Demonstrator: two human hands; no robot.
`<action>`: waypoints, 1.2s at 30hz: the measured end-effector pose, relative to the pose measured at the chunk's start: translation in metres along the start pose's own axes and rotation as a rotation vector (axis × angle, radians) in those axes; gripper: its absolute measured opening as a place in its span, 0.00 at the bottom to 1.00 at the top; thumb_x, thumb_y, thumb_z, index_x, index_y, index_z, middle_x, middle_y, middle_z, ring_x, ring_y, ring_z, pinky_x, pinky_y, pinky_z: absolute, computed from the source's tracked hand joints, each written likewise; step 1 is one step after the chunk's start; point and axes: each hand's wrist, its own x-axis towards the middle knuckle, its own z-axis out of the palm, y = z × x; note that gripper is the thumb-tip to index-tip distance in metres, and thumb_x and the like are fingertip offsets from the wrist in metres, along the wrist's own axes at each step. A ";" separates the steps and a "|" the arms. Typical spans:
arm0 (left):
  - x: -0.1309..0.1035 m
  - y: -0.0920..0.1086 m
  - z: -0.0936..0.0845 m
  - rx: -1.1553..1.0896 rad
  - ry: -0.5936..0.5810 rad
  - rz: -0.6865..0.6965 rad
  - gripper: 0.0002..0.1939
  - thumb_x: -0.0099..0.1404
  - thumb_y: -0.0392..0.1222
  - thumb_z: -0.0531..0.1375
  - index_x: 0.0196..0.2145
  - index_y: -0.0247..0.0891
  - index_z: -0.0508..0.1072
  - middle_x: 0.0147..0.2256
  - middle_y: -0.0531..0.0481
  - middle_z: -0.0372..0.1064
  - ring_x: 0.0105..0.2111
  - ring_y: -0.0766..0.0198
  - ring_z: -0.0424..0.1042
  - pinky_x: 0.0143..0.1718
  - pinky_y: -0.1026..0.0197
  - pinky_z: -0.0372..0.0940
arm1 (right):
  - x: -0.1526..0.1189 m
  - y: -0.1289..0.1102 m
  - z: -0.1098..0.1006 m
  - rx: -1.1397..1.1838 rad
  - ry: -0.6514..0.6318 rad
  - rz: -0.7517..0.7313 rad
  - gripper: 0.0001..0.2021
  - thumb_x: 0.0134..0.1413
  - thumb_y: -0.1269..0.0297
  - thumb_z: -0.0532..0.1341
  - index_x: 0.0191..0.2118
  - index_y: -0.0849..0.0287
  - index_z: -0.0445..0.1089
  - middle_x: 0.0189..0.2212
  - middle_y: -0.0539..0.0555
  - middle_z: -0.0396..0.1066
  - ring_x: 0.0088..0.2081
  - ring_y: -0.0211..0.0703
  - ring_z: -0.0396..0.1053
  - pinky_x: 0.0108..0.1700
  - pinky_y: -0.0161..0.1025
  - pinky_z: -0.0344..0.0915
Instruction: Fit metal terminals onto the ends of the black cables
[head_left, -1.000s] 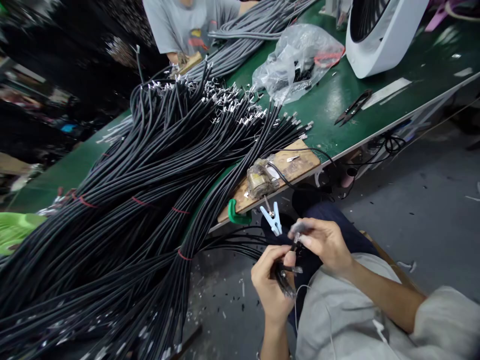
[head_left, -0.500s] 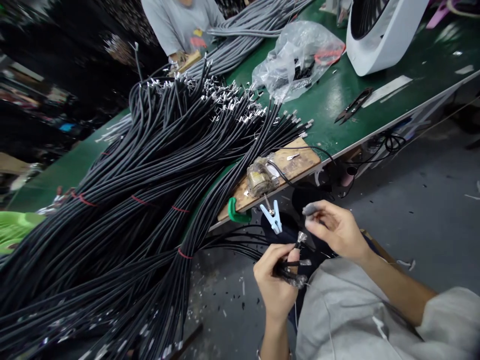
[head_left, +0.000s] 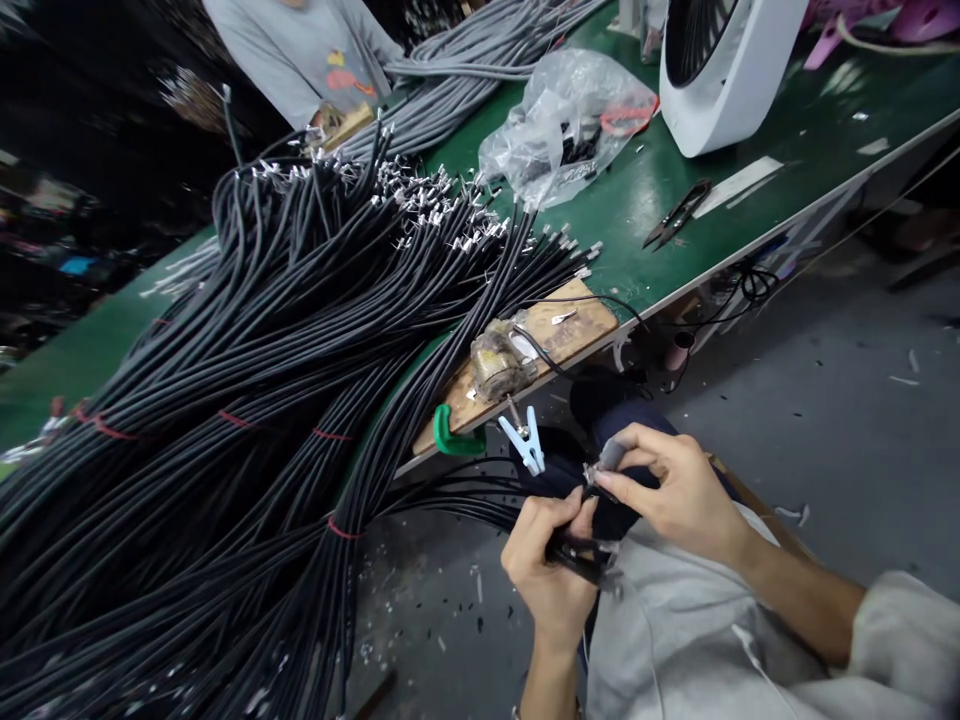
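My left hand (head_left: 551, 565) is closed around several black cables (head_left: 574, 558), their stripped, silvery ends sticking out toward my lap. One cable end (head_left: 589, 476) stands up between my left thumb and forefinger. On that frayed tip my right hand (head_left: 667, 485) pinches with thumb and forefinger; a grey cover wraps the forefinger. Just beyond my hands, a light blue clip (head_left: 525, 440) sits on the shaft of a small motor (head_left: 499, 362) wrapped in clear plastic. The motor rests on a wooden board (head_left: 581, 318) held to the table edge by a green clamp (head_left: 455, 432).
Tied bundles of black cables (head_left: 300, 300) cover the left of the green table (head_left: 622, 200) and hang over its edge. Behind them are a plastic bag (head_left: 570, 120), thread snips (head_left: 677, 214) and a white fan (head_left: 731, 80). Across the table, a person (head_left: 300, 60) sits by grey cables.
My right hand has come left and down to the upright cable end, and its fingers have closed on the tip. The left hand keeps hold of the cables. The whole view has shifted slightly.
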 end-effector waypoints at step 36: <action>0.000 -0.014 -0.027 -0.275 -0.143 -0.343 0.08 0.62 0.38 0.62 0.26 0.35 0.73 0.19 0.56 0.61 0.17 0.72 0.61 0.19 0.69 0.54 | 0.008 0.022 0.046 0.300 0.080 -0.412 0.08 0.55 0.64 0.64 0.26 0.60 0.71 0.25 0.53 0.69 0.28 0.39 0.65 0.33 0.39 0.64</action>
